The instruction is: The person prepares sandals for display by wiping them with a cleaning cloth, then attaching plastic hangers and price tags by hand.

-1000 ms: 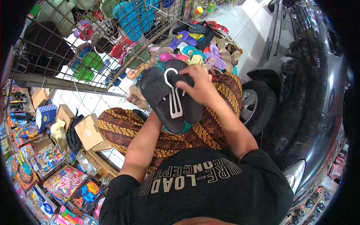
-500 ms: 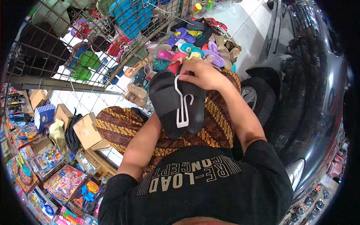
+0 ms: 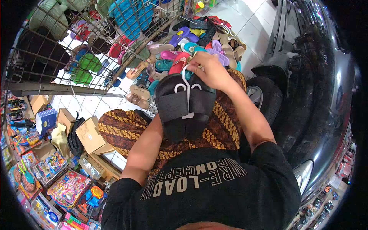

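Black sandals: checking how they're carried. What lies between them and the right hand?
In the head view, a white plastic hanger: the right hand pinches its hook at the top, and the black sandals hang on it below.

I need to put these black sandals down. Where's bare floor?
For the black sandals, bare white tiles lie between the sandal pile and the car, and a strip between the wire rack and cardboard boxes. The pile and toys are crowded.

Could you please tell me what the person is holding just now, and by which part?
The right hand pinches the hook of the white hanger that carries a pair of black sandals. The left hand is hidden behind them.
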`<state>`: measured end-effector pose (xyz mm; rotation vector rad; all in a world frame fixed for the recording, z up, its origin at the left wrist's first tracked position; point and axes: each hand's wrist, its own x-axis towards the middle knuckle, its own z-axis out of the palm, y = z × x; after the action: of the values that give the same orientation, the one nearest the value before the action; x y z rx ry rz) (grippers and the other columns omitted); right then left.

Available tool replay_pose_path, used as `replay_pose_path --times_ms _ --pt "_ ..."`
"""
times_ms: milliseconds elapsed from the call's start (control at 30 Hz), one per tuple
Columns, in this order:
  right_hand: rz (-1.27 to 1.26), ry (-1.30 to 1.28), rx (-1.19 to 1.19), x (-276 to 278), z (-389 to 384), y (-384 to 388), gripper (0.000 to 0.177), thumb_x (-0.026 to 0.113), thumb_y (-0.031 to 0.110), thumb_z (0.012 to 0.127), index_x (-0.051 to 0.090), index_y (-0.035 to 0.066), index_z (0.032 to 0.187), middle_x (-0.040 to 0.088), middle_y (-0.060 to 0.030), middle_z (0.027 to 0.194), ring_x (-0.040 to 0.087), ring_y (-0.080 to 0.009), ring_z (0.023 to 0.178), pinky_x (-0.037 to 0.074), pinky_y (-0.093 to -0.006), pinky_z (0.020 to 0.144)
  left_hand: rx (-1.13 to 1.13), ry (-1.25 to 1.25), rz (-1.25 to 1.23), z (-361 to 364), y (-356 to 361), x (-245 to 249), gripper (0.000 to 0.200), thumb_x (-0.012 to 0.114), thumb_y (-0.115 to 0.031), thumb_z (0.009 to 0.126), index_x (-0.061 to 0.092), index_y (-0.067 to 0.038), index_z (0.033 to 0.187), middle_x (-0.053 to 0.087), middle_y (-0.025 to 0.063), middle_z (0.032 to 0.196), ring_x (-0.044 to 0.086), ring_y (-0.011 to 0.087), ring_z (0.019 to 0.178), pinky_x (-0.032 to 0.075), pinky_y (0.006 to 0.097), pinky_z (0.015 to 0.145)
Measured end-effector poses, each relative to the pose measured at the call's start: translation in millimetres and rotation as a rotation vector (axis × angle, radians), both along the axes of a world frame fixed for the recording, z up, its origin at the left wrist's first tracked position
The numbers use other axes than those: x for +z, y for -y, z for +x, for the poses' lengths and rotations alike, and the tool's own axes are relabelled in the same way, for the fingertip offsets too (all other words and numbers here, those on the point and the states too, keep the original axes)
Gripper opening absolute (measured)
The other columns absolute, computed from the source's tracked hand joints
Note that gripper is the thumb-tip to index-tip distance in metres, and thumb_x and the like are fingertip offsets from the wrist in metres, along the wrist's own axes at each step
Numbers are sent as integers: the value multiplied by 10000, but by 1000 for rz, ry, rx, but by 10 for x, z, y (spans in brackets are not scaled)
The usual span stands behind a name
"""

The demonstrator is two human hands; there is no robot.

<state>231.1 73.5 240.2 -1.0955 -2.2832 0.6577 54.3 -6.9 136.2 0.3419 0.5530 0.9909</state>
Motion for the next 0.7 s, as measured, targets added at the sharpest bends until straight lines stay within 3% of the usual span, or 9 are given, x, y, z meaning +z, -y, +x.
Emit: replay_pose_path --times_ms 167,300,333,400,467,567,600,700 --pt "-99 -100 111 405 -10 118 152 692 131 879 612 5 907 593 -111 846 596 -272 811 466 -363 705 -144 -131 39 -58 -12 110 625 409 -494 998 472 -17 1396 497 106 1431 439 242 1330 319 381 1129" --pt "-29 -66 307 978 -6 222 128 702 101 840 613 14 868 593 -102 845 582 -297 818 460 -376 744 -429 -367 90 -167 -92 283 625 404 -492 1001 470 -14 1398 493 107 1437 435 240 1334 316 377 1131" --pt "-69 -58 335 1060 -11 252 138 701 120 833 611 21 866 591 -100 855 574 -312 861 450 -391 800 -410 -389 93 -202 -112 263 626 403 -492 1002 469 -13 1399 492 107 1439 434 240 1335 316 376 1132" --pt "15 29 398 1191 -34 298 145 695 138 840 609 25 864 589 -98 870 569 -313 898 439 -398 835 -295 -407 97 -311 -156 95 626 401 -491 1003 468 -11 1400 490 108 1442 432 239 1337 314 375 1133" --pt "103 86 438 1303 -24 313 168 684 174 851 599 30 861 574 -96 879 553 -317 947 414 -409 885 -60 -348 116 -411 -200 -418 593 409 -457 1008 481 -10 1392 483 116 1450 436 219 1331 289 356 1144" --pt "162 30 279 1411 -39 257 160 676 172 858 596 34 863 567 -90 879 546 -310 939 409 -414 882 126 -292 -82 -613 -358 -948 619 411 -480 999 485 1 1381 493 109 1439 447 232 1324 280 355 1146" --pt "146 72 290 1424 -38 209 163 675 172 858 589 34 861 561 -83 877 535 -303 932 402 -410 864 244 -262 -82 -626 -220 -590 645 412 -501 991 487 18 1368 505 117 1425 463 253 1312 298 380 1131" --pt "290 125 220 1517 -80 152 154 669 169 866 587 38 866 563 -77 883 529 -297 927 394 -395 849 453 -529 90 -664 -55 198 620 426 -480 992 514 34 1329 525 127 1391 484 262 1285 346 403 1090"
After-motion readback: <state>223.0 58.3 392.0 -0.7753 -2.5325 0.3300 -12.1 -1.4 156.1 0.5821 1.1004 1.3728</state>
